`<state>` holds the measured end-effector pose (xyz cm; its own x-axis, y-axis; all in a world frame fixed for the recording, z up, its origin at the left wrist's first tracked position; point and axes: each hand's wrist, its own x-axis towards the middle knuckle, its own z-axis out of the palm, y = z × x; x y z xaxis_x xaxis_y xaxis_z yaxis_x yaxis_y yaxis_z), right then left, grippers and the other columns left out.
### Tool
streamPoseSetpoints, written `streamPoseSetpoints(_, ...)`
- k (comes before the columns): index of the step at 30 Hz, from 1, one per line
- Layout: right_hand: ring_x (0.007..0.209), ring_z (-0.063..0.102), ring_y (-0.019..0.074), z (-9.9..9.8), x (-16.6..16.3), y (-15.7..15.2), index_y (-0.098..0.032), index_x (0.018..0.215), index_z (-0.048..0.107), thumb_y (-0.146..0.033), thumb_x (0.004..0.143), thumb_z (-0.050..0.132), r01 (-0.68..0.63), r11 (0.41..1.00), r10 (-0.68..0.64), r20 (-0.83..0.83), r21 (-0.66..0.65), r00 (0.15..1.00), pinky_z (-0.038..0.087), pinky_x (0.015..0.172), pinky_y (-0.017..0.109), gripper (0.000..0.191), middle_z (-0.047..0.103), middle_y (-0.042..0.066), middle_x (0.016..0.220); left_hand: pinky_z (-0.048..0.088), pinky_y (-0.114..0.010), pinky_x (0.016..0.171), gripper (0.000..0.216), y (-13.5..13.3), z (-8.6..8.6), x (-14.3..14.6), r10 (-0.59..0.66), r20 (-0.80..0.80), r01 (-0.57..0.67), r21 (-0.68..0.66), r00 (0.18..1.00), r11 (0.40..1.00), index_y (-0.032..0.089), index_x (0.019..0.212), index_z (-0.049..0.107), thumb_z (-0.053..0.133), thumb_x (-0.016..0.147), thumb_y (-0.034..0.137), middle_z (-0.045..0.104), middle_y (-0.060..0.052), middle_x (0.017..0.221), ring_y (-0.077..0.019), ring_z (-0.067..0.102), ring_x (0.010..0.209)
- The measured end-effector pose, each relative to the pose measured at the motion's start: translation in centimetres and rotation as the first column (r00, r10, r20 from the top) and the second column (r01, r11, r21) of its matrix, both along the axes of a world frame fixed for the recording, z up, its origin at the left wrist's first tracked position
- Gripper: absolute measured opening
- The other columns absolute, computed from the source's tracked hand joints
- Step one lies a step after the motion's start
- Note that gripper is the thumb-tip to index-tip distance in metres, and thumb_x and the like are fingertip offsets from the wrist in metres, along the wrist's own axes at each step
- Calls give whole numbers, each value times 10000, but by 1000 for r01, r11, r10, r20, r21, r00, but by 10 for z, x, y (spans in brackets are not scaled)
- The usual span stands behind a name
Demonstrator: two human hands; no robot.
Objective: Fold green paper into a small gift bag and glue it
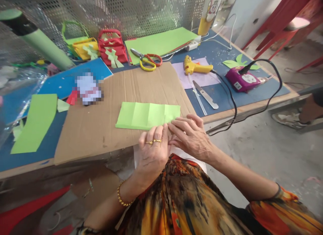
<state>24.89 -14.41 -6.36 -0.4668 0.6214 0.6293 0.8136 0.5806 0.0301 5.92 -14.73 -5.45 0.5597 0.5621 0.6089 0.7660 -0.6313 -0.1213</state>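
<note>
A light green sheet of paper (142,114) with several upright creases lies on a piece of brown cardboard (101,127). Its near edge is folded up in a narrow strip. My left hand (153,145), with gold rings, has its fingers bent and pressed together at that near edge. Beside it, my right hand (190,135) grips the right end of the same edge, fingers closed. The thumbs and the paper under the fingers are mostly hidden.
Scissors (147,60) lie at the cardboard's far edge. To the right are a yellow glue gun (196,66), a metal blade (205,95) and a purple power adapter (242,79) with a black cord. Red (112,48) and yellow paper bags (85,49) stand at the back.
</note>
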Motion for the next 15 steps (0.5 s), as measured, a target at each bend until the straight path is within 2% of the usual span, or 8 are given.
streamPoseSetpoints(3,1135,612,239,-1,0,1,-117,1222,677,-468,1065,469,2,1000,-2,3,-3,1000,335,1088,430,437,752,123,1137,419,-433,1024,385,-5,5,-17,-28,88,33,-56,996,998,20,1317,643,648,967,181,729,-222,1217,-291,662,1161)
streamPoseSetpoints(6,1138,613,233,-3,-1,0,-143,1222,675,-467,1073,462,16,1000,-16,12,7,1000,334,1085,428,414,753,110,1144,426,-450,1046,411,-7,8,-27,20,148,-16,-31,989,999,61,1332,645,597,925,46,713,-226,1250,-300,653,1207)
streamPoseSetpoints(15,1142,626,221,-3,-5,-3,-177,1226,670,-345,1039,578,75,997,-75,15,-6,997,337,1094,414,268,746,94,1142,392,-413,950,277,5,6,-1,-73,103,74,-4,992,997,53,1202,706,598,948,75,788,-140,1111,-257,706,1062)
